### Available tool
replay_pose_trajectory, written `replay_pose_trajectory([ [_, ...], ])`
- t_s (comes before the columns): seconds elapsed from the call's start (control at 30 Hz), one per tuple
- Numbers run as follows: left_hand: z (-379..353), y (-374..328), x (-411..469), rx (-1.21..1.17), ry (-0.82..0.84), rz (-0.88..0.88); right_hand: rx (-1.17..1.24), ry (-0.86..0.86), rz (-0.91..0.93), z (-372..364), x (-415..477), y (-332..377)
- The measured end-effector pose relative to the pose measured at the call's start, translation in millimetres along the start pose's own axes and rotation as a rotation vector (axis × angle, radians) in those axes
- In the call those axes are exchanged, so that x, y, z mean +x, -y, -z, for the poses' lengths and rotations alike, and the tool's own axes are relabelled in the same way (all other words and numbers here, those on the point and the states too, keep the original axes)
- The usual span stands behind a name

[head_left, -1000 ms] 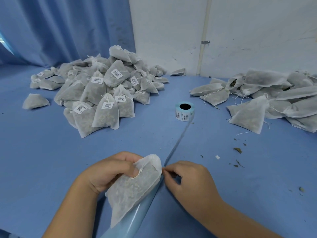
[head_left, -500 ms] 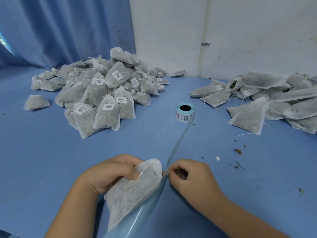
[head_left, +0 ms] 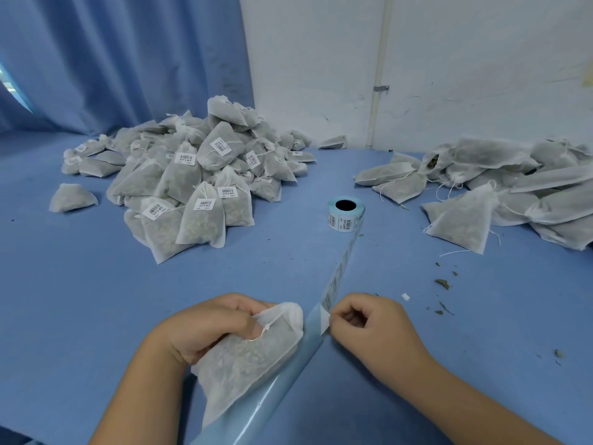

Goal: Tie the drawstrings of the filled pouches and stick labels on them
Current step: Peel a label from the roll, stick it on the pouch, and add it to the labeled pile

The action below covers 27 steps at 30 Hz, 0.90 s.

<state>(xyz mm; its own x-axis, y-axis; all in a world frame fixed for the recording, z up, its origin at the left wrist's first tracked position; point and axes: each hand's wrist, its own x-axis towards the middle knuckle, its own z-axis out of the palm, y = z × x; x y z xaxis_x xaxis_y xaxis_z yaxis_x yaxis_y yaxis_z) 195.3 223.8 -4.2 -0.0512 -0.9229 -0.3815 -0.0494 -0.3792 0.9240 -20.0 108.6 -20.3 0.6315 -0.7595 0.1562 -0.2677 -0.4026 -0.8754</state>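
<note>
Pouch (head_left: 250, 358) held at the near edge of the blue table (head_left: 96, 300), well nearer the person than the label roll (head_left: 346, 216) and slightly to its left, as seen from the head camera. The left hand (head_left: 208, 326) grips the gathered neck, fingers curled round the fabric and the drawstring (head_left: 269, 326); whether the string is knotted cannot be told. The right hand (head_left: 369, 326) pinches the lifted corner of a label (head_left: 324, 322) between thumb and forefinger, peeling it from the backing strip (head_left: 340, 274) that trails from the roll toward the person.

Left of the roll lies a heap of labelled pouches (head_left: 199, 181); right of it, a spread of unlabelled pouches (head_left: 513, 187), with dried crumbs (head_left: 442, 283) scattered on the near side.

The half-freed label looks likely to fold and stick to itself or to a fingertip if the pinch slips. A sharp pull along the strip could drag or tip the light roll. Loosening the hold on the neck might let the filling spill.

The pouch lies slanted, its long axis running from the neck, nearest the roll, down to the bottom corner nearest the person, with the mouth pointing roughly toward the roll.
</note>
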Motion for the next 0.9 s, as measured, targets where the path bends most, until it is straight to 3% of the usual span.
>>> replay_pose_trajectory([
  [0.3, 0.2, 2.5, -7.8, -0.042, -0.189, 0.011, 0.062, -0.079, -0.124, 48.9, -11.6, -13.6],
  [0.63, -17.4, -39.8, 5.2, -0.223, -0.325, -0.259, 0.149, -0.164, -0.115, 106.8, -12.0, -21.5],
  [0.9, -100.7, -120.8, 84.6, -0.162, -0.31, -0.359, 0.514, -0.383, -0.086, 176.7, -7.7, -29.4],
])
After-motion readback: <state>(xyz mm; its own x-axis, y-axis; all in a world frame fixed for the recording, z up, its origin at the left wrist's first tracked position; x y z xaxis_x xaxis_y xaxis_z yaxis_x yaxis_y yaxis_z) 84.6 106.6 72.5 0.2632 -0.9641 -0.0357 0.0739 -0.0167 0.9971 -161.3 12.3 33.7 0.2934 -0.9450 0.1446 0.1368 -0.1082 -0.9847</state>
